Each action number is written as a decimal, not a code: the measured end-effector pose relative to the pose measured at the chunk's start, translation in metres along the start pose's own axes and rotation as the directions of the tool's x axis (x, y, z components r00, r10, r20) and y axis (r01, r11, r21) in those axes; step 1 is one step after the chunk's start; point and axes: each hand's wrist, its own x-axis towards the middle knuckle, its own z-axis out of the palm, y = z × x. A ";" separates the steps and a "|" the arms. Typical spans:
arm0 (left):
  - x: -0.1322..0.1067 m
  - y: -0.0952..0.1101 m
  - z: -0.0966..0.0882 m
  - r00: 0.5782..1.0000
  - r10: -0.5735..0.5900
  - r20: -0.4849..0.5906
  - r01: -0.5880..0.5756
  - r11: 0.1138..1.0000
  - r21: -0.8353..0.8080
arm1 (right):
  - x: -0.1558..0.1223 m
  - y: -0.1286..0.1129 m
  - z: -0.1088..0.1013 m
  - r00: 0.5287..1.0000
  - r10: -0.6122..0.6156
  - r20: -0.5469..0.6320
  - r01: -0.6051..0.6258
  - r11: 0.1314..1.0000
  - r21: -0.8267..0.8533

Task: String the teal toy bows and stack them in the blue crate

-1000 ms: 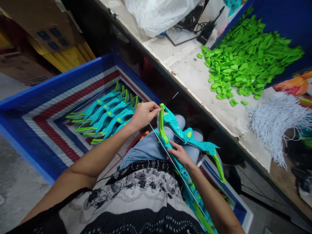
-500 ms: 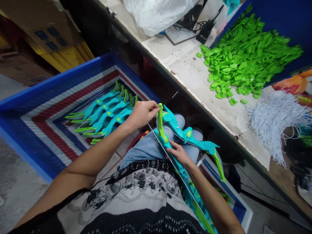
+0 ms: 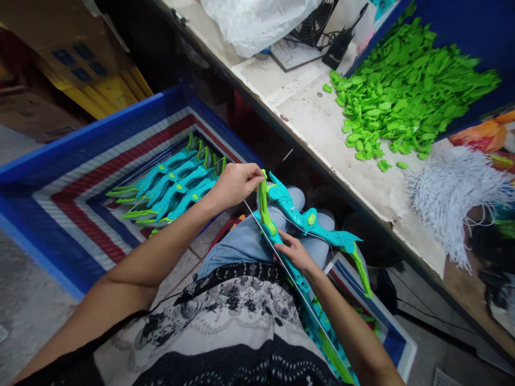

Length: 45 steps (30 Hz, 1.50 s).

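A teal and green toy bow [image 3: 269,221] stands across my lap, its green tip up. My left hand [image 3: 235,184] is closed in a pinch on the white bowstring [image 3: 257,224] at that upper tip. My right hand [image 3: 295,253] rests on the bow's middle, fingers curled over the teal grip with the string running under them. A second teal bow [image 3: 317,225] lies on my knees just to the right, touching the first.
A blue striped woven bin [image 3: 60,182] on the floor at left holds several finished teal bows [image 3: 173,185]. On the worn bench lie a heap of green plastic parts [image 3: 402,91], a bundle of white strings [image 3: 454,187], a clear plastic bag [image 3: 257,21] and a fan [image 3: 314,27]. Another bin [image 3: 392,338] sits at my right.
The bow and both hands have stayed almost in place; my left hand's pinch has crept slightly up at the bow's tip. The view has drifted a little.
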 end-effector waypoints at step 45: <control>-0.014 -0.008 0.011 0.975 -0.024 -0.222 0.011 0.998 -0.058 | 0.096 -0.178 0.019 0.530 -0.845 -0.070 0.731 0.498 -0.466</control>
